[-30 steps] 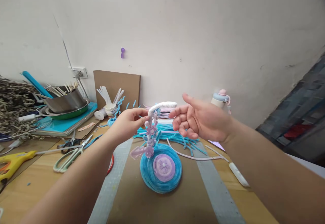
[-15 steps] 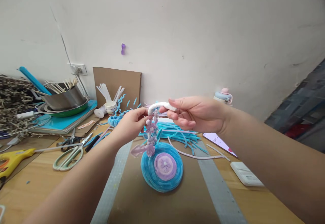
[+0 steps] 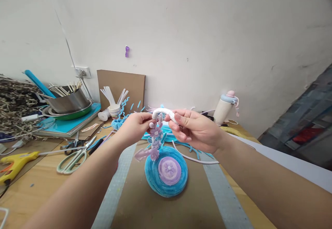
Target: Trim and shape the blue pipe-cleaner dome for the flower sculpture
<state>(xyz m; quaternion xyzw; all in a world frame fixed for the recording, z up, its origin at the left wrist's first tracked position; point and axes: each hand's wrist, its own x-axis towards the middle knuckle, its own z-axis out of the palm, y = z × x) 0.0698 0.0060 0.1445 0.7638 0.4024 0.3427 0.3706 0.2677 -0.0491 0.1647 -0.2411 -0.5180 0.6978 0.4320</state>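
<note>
A white curved strip (image 3: 164,111), fuzzy like wrapped pipe cleaner, arches between my hands. My left hand (image 3: 138,127) pinches its left end, where a strand of pale purple flowers (image 3: 156,132) hangs down. The fingers and thumb of my right hand (image 3: 193,127) close on the strip's right end. Below the strand, a round disc of coiled blue pipe cleaner (image 3: 166,187) with a purple flower centre (image 3: 169,170) stands over a brown board. The lower flowers overlap the disc's upper left edge. I cannot tell whether they are joined to it.
Scissors (image 3: 74,159) and a yellow glue gun (image 3: 18,165) lie at left. Behind them is a metal pot (image 3: 68,101) of sticks. Blue pipe cleaners (image 3: 168,134) lie behind the disc. A white bottle (image 3: 223,108) stands at back right; a cardboard panel (image 3: 121,87) leans on the wall.
My right hand has come lower, its fingers closing more around the strip's end. The strip now bends down more at its right side. My left hand keeps its pinch.
</note>
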